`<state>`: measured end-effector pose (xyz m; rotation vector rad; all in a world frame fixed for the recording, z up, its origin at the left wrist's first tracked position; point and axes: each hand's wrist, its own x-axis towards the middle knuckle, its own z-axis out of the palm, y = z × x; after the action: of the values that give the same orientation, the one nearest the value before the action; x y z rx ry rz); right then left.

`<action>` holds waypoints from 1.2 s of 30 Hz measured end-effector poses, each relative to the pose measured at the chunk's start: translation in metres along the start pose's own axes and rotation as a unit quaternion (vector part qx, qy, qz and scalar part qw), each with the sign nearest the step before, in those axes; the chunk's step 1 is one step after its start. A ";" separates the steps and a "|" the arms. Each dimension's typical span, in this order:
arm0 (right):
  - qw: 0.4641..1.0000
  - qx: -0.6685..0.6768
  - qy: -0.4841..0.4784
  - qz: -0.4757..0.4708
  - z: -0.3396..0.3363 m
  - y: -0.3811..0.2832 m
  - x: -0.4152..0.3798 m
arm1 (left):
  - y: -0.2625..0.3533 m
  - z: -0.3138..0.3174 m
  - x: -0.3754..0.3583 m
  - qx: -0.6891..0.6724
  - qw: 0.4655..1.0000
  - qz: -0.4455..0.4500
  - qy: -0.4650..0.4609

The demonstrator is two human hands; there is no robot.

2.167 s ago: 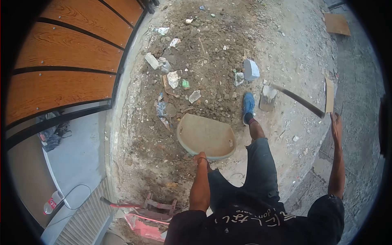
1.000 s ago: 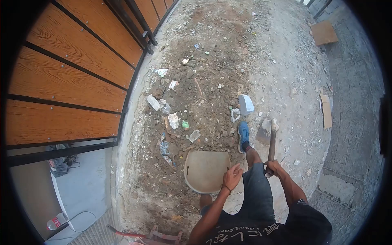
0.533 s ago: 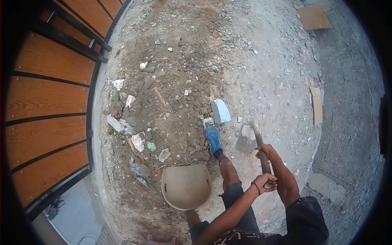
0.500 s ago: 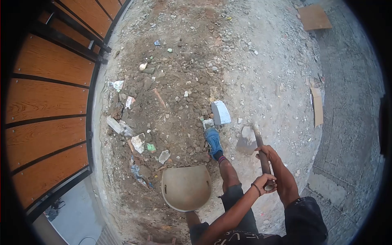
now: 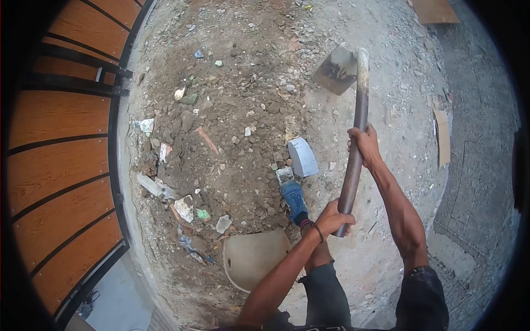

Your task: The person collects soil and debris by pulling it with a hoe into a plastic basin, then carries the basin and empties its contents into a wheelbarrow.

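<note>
My right hand [image 5: 365, 145] is wrapped round the middle of a hoe's handle, and my left hand [image 5: 333, 217], with a dark band at the wrist, grips its lower end. The hoe [image 5: 353, 176] has a long brown handle, pale near the head. Its flat, dirt-marked blade [image 5: 338, 70] is raised in front of me, to the right of the loose soil [image 5: 237, 121]. Below the hoe, my blue shoe [image 5: 293, 197] stands at the edge of the soil beside a pale blue-grey block [image 5: 303, 156].
A beige scoop-like pan [image 5: 255, 256] with a slot in its side lies near my legs, partly behind my left arm. Stones and scraps litter the soil. An orange panelled gate [image 5: 63, 165] lines the left. Cardboard pieces [image 5: 442, 138] lie along the right.
The hoe has swung up and forward, its blade rising off the ground. Both hands went with it, and they are now farther apart on the handle.
</note>
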<state>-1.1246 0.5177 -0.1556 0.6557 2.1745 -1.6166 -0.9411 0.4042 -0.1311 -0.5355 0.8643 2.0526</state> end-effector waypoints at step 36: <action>0.965 -0.198 -0.134 0.107 0.212 0.219 -0.350 | -0.300 -0.105 -0.318 -0.056 0.952 -0.061 0.296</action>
<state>-0.7110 0.3135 -0.2036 0.4952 2.0576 -1.0491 -0.5070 0.2858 -0.1169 -1.2770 1.0212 1.8535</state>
